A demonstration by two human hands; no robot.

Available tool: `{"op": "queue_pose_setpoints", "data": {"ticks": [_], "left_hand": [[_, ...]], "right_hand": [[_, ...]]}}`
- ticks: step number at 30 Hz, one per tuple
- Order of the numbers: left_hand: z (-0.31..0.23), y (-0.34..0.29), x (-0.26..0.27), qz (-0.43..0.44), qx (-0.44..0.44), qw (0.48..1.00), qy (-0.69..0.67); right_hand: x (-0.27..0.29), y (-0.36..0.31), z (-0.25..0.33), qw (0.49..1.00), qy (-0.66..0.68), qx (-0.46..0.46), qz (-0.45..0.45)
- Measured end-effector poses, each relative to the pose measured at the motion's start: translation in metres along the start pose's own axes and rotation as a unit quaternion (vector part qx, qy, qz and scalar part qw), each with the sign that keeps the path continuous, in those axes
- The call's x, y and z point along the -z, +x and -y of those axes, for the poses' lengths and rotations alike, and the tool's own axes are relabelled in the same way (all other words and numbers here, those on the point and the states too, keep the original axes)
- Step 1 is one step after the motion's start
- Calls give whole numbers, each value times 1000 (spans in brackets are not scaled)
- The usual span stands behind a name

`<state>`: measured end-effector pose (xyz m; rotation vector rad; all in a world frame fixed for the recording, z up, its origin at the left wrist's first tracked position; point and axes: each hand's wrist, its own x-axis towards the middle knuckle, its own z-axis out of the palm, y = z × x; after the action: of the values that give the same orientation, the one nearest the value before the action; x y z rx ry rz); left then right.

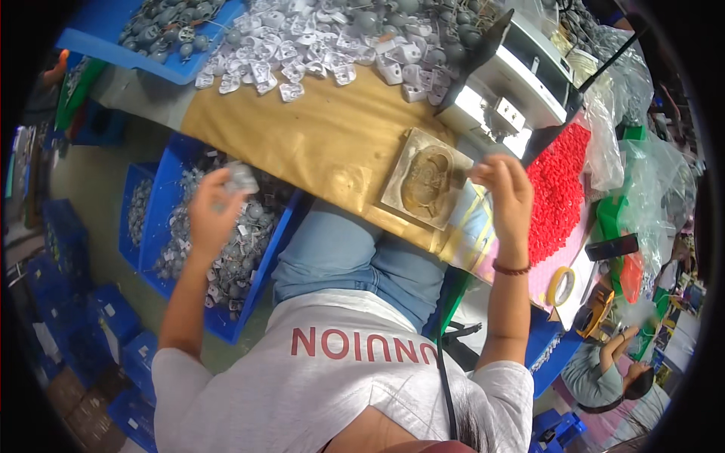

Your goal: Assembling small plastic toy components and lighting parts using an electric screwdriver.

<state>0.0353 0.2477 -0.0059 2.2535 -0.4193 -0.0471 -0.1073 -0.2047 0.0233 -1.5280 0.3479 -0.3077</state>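
My left hand (210, 215) is raised over a blue bin (260, 291) of grey and white plastic parts. Its fingers are closed on a small grey-white plastic part (242, 179), slightly blurred. To the right, my right hand (510, 192) hovers beside a square metal fixture (397, 172) with a rounded recess. The fingertips of that hand are pinched together, and whatever they hold is too small or blurred to name. The fixture lies on the brown-covered table (302, 143) in front of my lap.
A heap of white plastic parts (279, 53) and a blue tray (91, 41) of grey parts cover the far side. A white and black machine (521, 68) stands beyond the fixture. Small red parts (559, 192), a yellow tape roll (559, 286) and a phone (612, 248) are at the right.
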Motion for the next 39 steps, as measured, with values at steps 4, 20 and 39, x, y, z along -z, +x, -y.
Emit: {"op": "queue_pose_setpoints", "data": {"ticks": [4, 20, 39], "left_hand": [[153, -57, 90, -80, 183, 962, 185], [20, 160, 1, -104, -158, 966, 177], [-193, 76, -142, 204, -373, 899, -106]], "right_hand": [[46, -7, -8, 995, -34, -7, -91], [140, -4, -47, 708, -685, 135, -111], [-53, -2, 26, 995, -25, -19, 91]]}}
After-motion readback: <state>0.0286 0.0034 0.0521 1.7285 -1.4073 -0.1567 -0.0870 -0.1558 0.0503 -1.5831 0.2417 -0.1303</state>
